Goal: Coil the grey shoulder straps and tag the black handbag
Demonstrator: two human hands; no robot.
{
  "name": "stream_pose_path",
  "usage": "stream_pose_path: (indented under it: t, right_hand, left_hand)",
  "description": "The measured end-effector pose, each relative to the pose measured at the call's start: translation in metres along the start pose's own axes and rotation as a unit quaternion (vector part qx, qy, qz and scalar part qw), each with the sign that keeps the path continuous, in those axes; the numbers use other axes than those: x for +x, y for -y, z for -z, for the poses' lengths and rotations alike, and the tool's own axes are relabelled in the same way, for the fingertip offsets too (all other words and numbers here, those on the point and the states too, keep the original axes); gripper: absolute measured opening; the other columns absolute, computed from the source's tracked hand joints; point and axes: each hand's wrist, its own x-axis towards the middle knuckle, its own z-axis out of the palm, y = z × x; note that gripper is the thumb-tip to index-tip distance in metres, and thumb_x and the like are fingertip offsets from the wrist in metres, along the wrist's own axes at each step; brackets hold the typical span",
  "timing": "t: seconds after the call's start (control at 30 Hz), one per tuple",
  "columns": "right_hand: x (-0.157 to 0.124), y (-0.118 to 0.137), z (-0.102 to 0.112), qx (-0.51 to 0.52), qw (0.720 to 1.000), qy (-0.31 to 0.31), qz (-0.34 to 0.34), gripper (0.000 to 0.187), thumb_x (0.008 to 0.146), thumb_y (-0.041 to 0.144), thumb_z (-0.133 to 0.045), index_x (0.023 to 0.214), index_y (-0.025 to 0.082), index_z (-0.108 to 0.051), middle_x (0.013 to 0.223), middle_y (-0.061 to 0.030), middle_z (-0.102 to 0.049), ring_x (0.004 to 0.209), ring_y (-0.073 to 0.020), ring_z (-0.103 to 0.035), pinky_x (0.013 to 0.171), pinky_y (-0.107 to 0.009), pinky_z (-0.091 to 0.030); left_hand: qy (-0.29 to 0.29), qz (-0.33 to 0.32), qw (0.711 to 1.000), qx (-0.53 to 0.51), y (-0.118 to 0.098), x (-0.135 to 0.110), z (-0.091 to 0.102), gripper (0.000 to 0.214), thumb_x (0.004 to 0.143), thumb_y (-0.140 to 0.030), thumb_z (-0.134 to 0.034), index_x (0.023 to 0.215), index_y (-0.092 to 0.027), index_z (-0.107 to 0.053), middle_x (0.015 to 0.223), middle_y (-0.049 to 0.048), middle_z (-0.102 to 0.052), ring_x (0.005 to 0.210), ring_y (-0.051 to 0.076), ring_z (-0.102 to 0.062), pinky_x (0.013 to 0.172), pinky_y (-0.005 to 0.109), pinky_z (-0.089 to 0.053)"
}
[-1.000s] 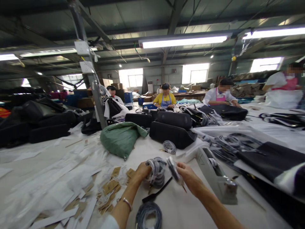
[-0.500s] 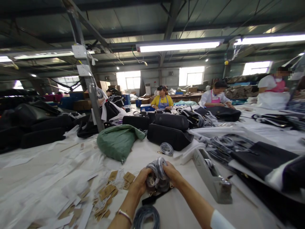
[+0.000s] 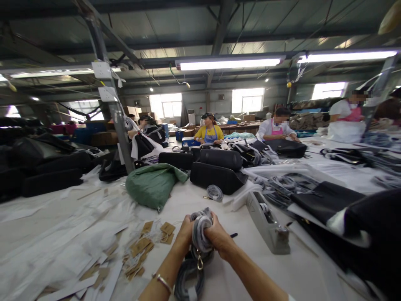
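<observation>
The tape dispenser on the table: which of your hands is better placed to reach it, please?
Probably the right hand: the tape dispenser lies on its side, while the left hand is farther off. Both grip the strap bundle.

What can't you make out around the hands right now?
- Head view: the coiled strap is mostly covered by the left hand and right hand.
- Its clasp is too small to read.
- The lower strap coil is cut off by the bottom edge.

Bare forearms; thin silver bangle (image 3: pixel 162 282) on left wrist; white sleeve edge at right arm.
</observation>
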Motion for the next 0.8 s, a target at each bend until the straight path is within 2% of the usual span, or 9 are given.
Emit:
stream_pose_path:
  t: [0.1, 0.23, 0.3, 0.4, 0.47, 0.57, 0.63, 0.73, 0.8]
  right_hand:
    - [-0.009, 0.013, 0.005, 0.096, 0.995, -0.006, -0.041, 0.074, 0.063, 0.035, -0.076, 0.129, 0.016, -0.047, 0.106, -0.0096, -0.069, 0.098, -0.0249, -0.064, 0.080, -0.032, -0.051]
    - [-0.025, 0.021, 0.017, 0.181, 0.982, 0.051, -0.030, 0.049, 0.066, 0.042, -0.074, 0.104, 0.014, -0.062, 0.084, -0.0052, -0.070, 0.078, -0.0232, -0.066, 0.072, -0.032, -0.053]
    - [-0.031, 0.017, 0.018, 0.173, 0.985, 0.015, -0.024, 0.045, 0.065, 0.043, -0.073, 0.099, 0.015, -0.063, 0.080, -0.0040, -0.070, 0.075, -0.0226, -0.066, 0.070, -0.032, -0.052]
    - [-0.034, 0.002, 0.013, 0.150, 0.986, -0.076, -0.001, 0.041, 0.069, 0.043, -0.069, 0.099, 0.016, -0.062, 0.085, -0.0049, -0.071, 0.081, -0.0234, -0.066, 0.073, -0.032, -0.052]
    - [-0.033, -0.006, 0.010, 0.140, 0.984, -0.109, 0.000, 0.040, 0.071, 0.042, -0.065, 0.101, 0.016, -0.062, 0.089, -0.0060, -0.071, 0.087, -0.0250, -0.066, 0.078, -0.033, -0.052]
    - [-0.037, -0.008, 0.012, 0.114, 0.984, -0.136, -0.024, 0.047, 0.064, 0.035, -0.068, 0.106, 0.016, -0.059, 0.091, -0.0061, -0.071, 0.093, -0.0282, -0.065, 0.084, -0.036, -0.051]
    - [-0.048, -0.001, 0.018, 0.132, 0.985, -0.106, -0.044, 0.057, 0.057, 0.028, -0.072, 0.111, 0.016, -0.057, 0.092, -0.0063, -0.071, 0.097, -0.0302, -0.065, 0.086, -0.038, -0.051]
    - [-0.066, 0.012, 0.027, 0.236, 0.968, 0.048, -0.065, 0.072, 0.057, 0.022, -0.073, 0.125, 0.018, -0.050, 0.102, -0.0077, -0.070, 0.101, -0.0313, -0.065, 0.087, -0.041, -0.051]
    - [-0.069, 0.014, 0.031, 0.281, 0.953, 0.082, -0.075, 0.082, 0.058, 0.023, -0.077, 0.133, 0.020, -0.043, 0.108, -0.0087, -0.069, 0.101, -0.0316, -0.065, 0.087, -0.042, -0.051]
  left_hand:
    - [0.043, -0.008, 0.999, 0.023, -0.010, -0.023, 0.007, 0.054, 0.062, -0.028, -0.074, 0.112, -0.017, -0.057, 0.093, 0.0061, -0.069, 0.092, 0.027, -0.063, 0.073, 0.034, -0.051]
    - [0.211, -0.044, 0.976, 0.013, -0.020, -0.051, 0.016, 0.072, 0.070, -0.046, -0.069, 0.133, -0.021, -0.045, 0.127, 0.0122, -0.060, 0.115, 0.032, -0.057, 0.077, 0.037, -0.053]
    - [0.193, -0.086, 0.977, 0.037, -0.018, -0.058, 0.012, 0.090, 0.066, -0.048, -0.075, 0.142, -0.019, -0.036, 0.138, 0.0158, -0.051, 0.126, 0.032, -0.050, 0.094, 0.040, -0.048]
    - [0.095, -0.140, 0.980, 0.101, -0.008, -0.060, 0.001, 0.112, 0.050, -0.030, -0.085, 0.145, -0.007, -0.029, 0.143, 0.0226, -0.044, 0.133, 0.032, -0.042, 0.112, 0.036, -0.030]
    - [0.076, -0.150, 0.980, 0.110, 0.003, -0.057, -0.004, 0.113, 0.047, -0.025, -0.085, 0.144, -0.005, -0.030, 0.144, 0.0233, -0.043, 0.134, 0.033, -0.041, 0.114, 0.036, -0.029]
    - [0.087, -0.163, 0.980, 0.068, 0.017, -0.051, -0.001, 0.100, 0.052, -0.032, -0.084, 0.138, -0.009, -0.038, 0.136, 0.0196, -0.052, 0.128, 0.033, -0.049, 0.110, 0.037, -0.035]
    - [0.089, -0.160, 0.982, 0.036, 0.023, -0.049, 0.006, 0.087, 0.059, -0.039, -0.081, 0.133, -0.011, -0.043, 0.130, 0.0178, -0.058, 0.123, 0.032, -0.053, 0.107, 0.037, -0.038]
    - [0.096, -0.115, 0.989, 0.009, 0.025, -0.048, 0.011, 0.072, 0.071, -0.047, -0.071, 0.128, -0.014, -0.044, 0.123, 0.0149, -0.063, 0.116, 0.030, -0.059, 0.100, 0.039, -0.044]
    - [0.104, -0.097, 0.990, 0.012, 0.023, -0.047, 0.009, 0.065, 0.076, -0.049, -0.066, 0.127, -0.016, -0.044, 0.120, 0.0132, -0.064, 0.113, 0.029, -0.060, 0.097, 0.038, -0.047]
